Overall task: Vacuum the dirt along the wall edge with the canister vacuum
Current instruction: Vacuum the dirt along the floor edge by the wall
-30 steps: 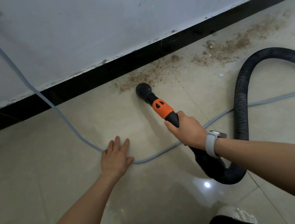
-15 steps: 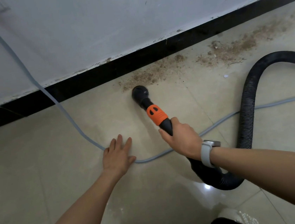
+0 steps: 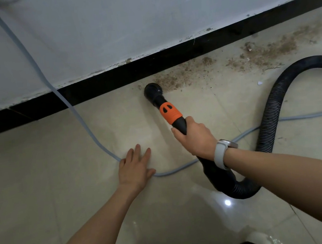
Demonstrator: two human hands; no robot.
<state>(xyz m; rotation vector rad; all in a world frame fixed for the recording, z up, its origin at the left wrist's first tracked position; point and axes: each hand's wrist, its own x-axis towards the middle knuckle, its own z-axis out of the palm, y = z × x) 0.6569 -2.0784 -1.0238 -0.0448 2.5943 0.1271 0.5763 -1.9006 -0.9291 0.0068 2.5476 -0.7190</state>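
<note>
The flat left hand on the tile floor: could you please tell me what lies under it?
The grey power cable runs in at the flat left hand and out past its thumb. The stretch between is covered, as is the beige tile floor beneath the palm.

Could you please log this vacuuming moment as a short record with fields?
right hand: grips the vacuum nozzle
nozzle tip: at the left end of the dirt, near the baseboard
left hand: flat on the floor, beside the cord
hose: loops to the right
dirt left: a band stretching right along the wall
</note>
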